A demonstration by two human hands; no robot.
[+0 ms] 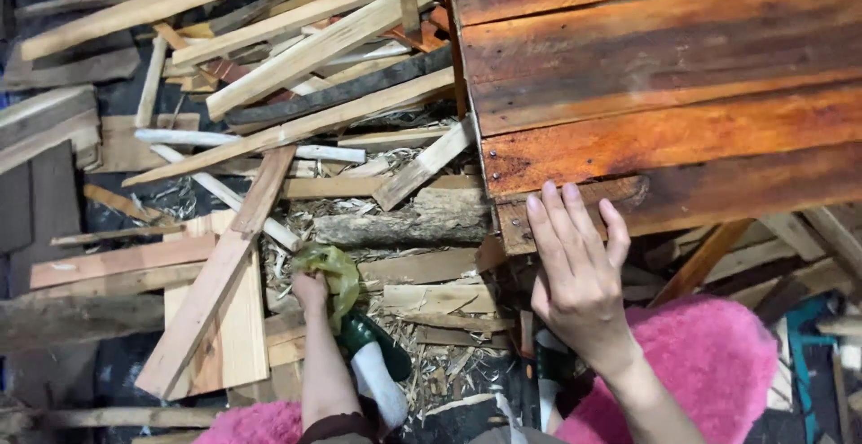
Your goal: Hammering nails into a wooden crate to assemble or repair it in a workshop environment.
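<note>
My left hand (pixel 312 293) reaches down to the floor and grips a crumpled yellow-green plastic bag (pixel 334 269) among wood shavings. My right hand (pixel 575 264) rests flat, fingers spread, on the near corner of a dark orange-brown plank table (pixel 664 67). Its fingertips touch the table's front edge board. Below my left arm a foot in a green and white shoe (pixel 377 363) stands on the shavings.
A heap of scrap wood slats and boards (pixel 296 58) covers the floor to the left. A rough log (pixel 404 224) lies by the table's corner. Pink fluffy fabric (pixel 709 354) covers my lap. A long plank (pixel 215 273) leans diagonally at left.
</note>
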